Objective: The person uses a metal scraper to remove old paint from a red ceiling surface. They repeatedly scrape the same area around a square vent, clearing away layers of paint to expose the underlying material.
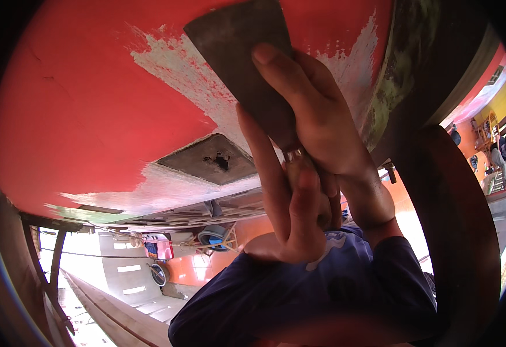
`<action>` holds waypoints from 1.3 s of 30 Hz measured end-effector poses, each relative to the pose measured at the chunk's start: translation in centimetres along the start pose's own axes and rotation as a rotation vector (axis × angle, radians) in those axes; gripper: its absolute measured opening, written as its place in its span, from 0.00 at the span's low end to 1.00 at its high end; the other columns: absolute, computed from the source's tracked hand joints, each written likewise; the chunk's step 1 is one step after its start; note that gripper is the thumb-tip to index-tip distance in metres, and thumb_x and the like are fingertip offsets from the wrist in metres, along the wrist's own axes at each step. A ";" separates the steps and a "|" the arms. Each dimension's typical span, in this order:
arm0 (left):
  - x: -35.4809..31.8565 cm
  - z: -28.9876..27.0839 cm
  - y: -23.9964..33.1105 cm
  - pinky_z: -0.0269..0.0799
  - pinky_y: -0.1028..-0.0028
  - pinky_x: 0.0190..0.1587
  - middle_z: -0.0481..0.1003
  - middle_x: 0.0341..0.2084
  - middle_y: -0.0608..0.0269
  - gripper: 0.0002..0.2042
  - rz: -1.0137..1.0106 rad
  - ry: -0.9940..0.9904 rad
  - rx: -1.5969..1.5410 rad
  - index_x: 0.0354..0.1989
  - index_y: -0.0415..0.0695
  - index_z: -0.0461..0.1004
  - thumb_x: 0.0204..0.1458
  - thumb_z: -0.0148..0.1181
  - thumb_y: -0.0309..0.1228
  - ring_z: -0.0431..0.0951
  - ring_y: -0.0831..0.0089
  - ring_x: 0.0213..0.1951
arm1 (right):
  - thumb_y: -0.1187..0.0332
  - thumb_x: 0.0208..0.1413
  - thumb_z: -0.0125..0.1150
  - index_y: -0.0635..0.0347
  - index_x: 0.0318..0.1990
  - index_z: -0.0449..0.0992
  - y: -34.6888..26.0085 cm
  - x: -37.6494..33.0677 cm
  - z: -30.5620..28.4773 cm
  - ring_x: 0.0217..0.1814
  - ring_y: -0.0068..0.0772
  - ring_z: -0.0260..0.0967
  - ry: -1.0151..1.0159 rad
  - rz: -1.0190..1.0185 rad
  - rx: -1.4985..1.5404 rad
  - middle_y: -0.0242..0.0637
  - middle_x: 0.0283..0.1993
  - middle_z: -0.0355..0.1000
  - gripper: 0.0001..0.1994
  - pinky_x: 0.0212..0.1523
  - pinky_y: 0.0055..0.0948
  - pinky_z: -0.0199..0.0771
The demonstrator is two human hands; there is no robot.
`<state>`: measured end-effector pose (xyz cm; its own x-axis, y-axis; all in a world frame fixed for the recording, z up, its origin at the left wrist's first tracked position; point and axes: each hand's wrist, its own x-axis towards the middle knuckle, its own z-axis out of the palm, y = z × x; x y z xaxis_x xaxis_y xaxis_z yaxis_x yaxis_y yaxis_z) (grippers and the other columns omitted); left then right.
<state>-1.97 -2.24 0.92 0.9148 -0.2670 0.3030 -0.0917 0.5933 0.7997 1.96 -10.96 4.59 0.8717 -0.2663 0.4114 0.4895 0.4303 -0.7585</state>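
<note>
A wide-bladed scraper [238, 63] is raised in front of a red painted panel [91, 110]. My right hand [328, 121] grips it near the blade, with the thumb lying flat on the dark metal. Lower down, my left hand [290, 214] is wrapped round the handle, and one of its fingers reaches up along the blade's side. Pale, rough patches [183, 72] break the red paint beside the blade. Left of my hands, a dark diamond-shaped plate [207, 159] with a ragged hole sits in the panel. Whether the blade's edge touches the panel I cannot tell.
A thick dark curved part [461, 214] rises close on my right. Below the panel at left stands a dark frame post [56, 260]. Farther off are a grey tub [215, 236] on a stand and an orange wall [189, 270]. A person [500, 159] is far right.
</note>
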 end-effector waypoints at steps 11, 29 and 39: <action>-0.3 -0.2 0.0 0.54 0.81 0.15 0.67 0.20 0.61 0.40 -0.001 -0.135 -0.072 0.70 0.42 0.23 0.56 0.42 0.34 0.58 0.82 0.14 | 0.55 0.63 0.54 0.62 0.44 0.74 0.2 -0.8 -0.1 0.36 0.12 0.64 0.077 0.131 -0.152 0.25 0.35 0.71 0.17 0.36 0.18 0.65; -0.7 -1.8 -1.5 0.60 0.80 0.12 0.67 0.47 0.45 0.41 0.010 -0.195 0.085 0.70 0.45 0.20 0.55 0.40 0.34 0.63 0.79 0.19 | 0.53 0.64 0.52 0.61 0.45 0.73 1.5 -1.0 -1.1 0.34 0.11 0.62 0.032 0.122 -0.128 0.24 0.34 0.70 0.19 0.33 0.17 0.64; -1.1 -2.9 -2.2 0.59 0.81 0.11 0.66 0.47 0.44 0.39 -0.027 -0.123 0.071 0.70 0.46 0.19 0.56 0.38 0.33 0.62 0.79 0.17 | 0.54 0.64 0.51 0.61 0.42 0.73 2.4 -1.5 -1.3 0.32 0.11 0.60 0.058 0.121 -0.117 0.23 0.32 0.68 0.17 0.31 0.16 0.61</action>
<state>-1.66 -1.06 -2.65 0.8626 -0.3759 0.3386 -0.0991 0.5307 0.8418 1.76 -10.63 1.53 0.9196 -0.2694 0.2860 0.3716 0.3598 -0.8559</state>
